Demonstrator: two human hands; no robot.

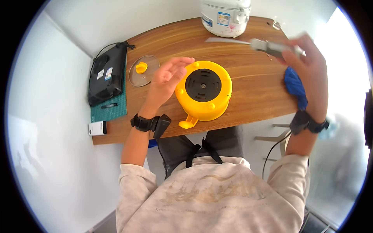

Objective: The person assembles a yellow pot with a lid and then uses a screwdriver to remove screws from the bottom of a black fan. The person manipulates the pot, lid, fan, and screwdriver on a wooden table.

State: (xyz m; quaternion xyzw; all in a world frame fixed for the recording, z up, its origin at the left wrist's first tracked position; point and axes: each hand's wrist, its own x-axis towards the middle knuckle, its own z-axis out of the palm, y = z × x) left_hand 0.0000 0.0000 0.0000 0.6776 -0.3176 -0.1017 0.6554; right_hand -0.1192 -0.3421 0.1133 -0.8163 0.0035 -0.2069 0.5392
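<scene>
A yellow electric pot (223, 101) lies upside down on the wooden table, its black vented base plate (210, 95) facing up with a screw at the centre. The pot's handle points toward me, to the left. My left hand (166, 79) is open at the pot's upper left edge, fingers stretched out and holding nothing; whether it touches the rim I cannot tell. Raised over the right part of the table, my right hand (307, 56) is closed around the grey handle of a screwdriver (268, 47). Its shaft points left and is smeared by motion.
A glass lid (135, 79) with a yellow knob lies left of the pot. Further left, a black appliance (107, 75) with a cord and a pen (109, 105) rest on a green mat (101, 113). A white rice cooker (225, 19) stands behind; blue cloth (294, 85) lies right.
</scene>
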